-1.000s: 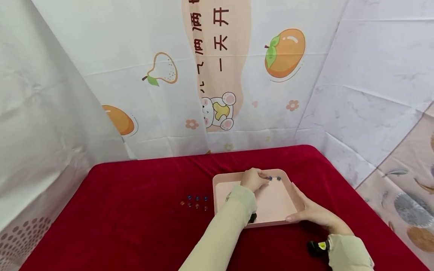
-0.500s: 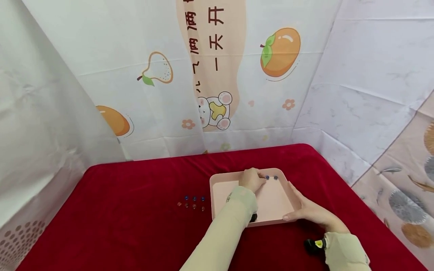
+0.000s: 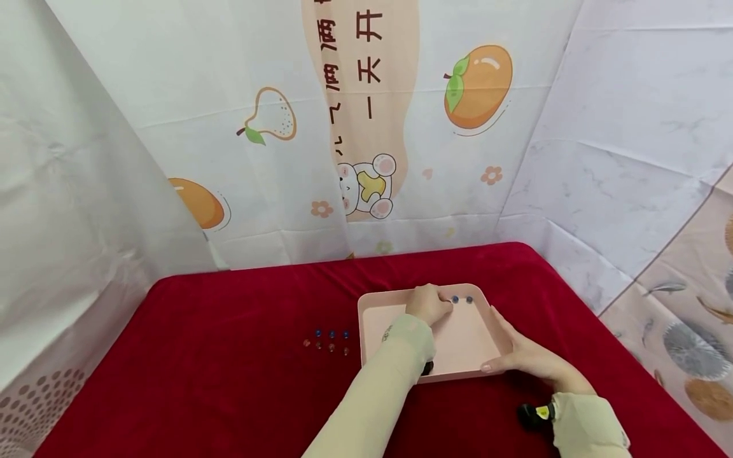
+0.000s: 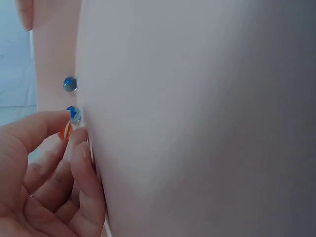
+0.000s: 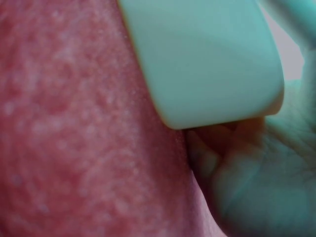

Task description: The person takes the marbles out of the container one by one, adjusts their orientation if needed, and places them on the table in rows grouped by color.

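In the left wrist view, my left hand [image 4: 44,173] pinches an orange-striped glass marble [image 4: 65,132] between thumb and finger, low by the tray's wall. Right beside it is a blue-and-clear marble [image 4: 73,114], and a second blue marble [image 4: 70,84] sits a little farther along the wall. The head view has my left hand [image 3: 428,304] inside the pale pink tray [image 3: 372,298], near its back edge; its fingertips are mostly hidden there. At the front right corner, my right hand [image 3: 529,357] holds the tray, thumb on the front rim and fingers along the right side.
Left of the tray, three blue marbles [image 3: 332,334] lie in a row on the red cloth [image 3: 229,381], with a row of several reddish or clear marbles [image 3: 331,348] in front. A printed white curtain [image 3: 258,178] hangs behind the table.
The orange marble, visible beside the blue ones a second ago, is now covered by the left fingers in the head view. Both hands and the tray stay in place; the view shifts slightly.
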`<state>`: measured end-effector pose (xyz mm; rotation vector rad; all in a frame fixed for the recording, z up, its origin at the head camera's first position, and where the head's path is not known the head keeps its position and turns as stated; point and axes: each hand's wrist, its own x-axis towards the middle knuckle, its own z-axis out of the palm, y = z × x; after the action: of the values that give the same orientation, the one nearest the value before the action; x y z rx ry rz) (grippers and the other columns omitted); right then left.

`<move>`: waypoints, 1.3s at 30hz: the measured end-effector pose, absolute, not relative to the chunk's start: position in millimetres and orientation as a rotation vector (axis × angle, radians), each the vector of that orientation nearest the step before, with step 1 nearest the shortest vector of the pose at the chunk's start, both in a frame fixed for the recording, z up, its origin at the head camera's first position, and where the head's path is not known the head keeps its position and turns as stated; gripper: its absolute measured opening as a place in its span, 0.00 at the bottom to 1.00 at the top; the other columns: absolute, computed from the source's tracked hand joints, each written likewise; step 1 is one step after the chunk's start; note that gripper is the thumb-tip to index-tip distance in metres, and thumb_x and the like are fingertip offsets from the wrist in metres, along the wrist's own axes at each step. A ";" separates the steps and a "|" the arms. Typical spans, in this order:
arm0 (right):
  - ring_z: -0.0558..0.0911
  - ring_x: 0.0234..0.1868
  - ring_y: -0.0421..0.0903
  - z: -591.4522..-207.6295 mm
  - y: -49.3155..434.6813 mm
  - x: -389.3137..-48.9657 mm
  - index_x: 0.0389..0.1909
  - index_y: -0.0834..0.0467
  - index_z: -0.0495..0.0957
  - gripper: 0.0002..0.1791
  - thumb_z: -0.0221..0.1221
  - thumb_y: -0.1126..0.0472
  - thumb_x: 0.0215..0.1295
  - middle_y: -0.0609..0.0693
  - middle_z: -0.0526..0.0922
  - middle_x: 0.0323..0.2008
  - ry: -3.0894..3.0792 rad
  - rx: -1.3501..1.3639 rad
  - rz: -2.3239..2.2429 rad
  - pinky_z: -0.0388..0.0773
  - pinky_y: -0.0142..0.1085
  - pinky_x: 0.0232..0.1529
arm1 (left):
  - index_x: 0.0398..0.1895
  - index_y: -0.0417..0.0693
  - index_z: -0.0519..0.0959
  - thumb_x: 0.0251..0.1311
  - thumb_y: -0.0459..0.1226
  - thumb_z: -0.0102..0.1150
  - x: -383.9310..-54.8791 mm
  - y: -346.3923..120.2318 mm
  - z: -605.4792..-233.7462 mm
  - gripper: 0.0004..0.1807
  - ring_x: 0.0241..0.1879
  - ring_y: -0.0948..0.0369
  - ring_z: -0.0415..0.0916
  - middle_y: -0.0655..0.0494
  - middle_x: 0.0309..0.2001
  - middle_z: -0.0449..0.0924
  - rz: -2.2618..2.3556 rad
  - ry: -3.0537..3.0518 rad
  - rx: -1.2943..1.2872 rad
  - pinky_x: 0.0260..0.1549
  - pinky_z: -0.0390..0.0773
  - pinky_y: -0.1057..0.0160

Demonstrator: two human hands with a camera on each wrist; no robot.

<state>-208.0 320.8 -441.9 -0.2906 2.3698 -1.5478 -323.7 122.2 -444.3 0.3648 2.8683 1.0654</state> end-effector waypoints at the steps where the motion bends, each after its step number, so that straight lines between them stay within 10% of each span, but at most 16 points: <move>1: 0.37 0.74 0.65 -441.7 320.6 -207.9 0.78 0.60 0.27 0.67 0.70 0.62 0.52 0.64 0.28 0.78 2.367 -0.290 -1.549 0.37 0.70 0.68 | 0.27 0.56 0.87 0.55 0.40 0.68 -324.1 120.7 -444.7 0.03 0.28 0.63 0.78 0.63 0.28 0.85 1.132 2.819 0.350 0.29 0.79 0.65; 7: 0.37 0.74 0.65 -441.5 318.9 -208.5 0.78 0.61 0.27 0.67 0.70 0.62 0.53 0.65 0.28 0.78 2.360 -0.286 -1.539 0.38 0.70 0.68 | 0.27 0.52 0.83 0.55 0.37 0.69 -325.8 112.7 -441.1 0.03 0.18 0.61 0.75 0.57 0.22 0.82 1.413 2.546 0.282 0.17 0.74 0.65; 27: 0.38 0.73 0.66 -441.6 321.6 -209.2 0.77 0.61 0.25 0.66 0.68 0.61 0.55 0.65 0.27 0.78 2.353 -0.297 -1.514 0.41 0.70 0.66 | 0.39 0.52 0.86 0.58 0.38 0.70 -321.1 100.0 -417.8 0.07 0.36 0.48 0.85 0.60 0.30 0.82 1.707 2.227 0.402 0.27 0.84 0.58; 39: 0.36 0.74 0.64 -440.7 321.5 -207.6 0.78 0.60 0.25 0.66 0.68 0.61 0.55 0.63 0.25 0.78 2.341 -0.281 -1.516 0.41 0.71 0.66 | 0.40 0.52 0.87 0.56 0.37 0.71 -305.8 105.7 -392.6 0.08 0.42 0.39 0.82 0.51 0.32 0.87 1.812 2.151 0.439 0.17 0.76 0.69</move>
<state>-207.6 321.5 -440.7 -0.2810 2.3413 -1.5157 -305.8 105.7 -392.6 0.4392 2.1506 1.8125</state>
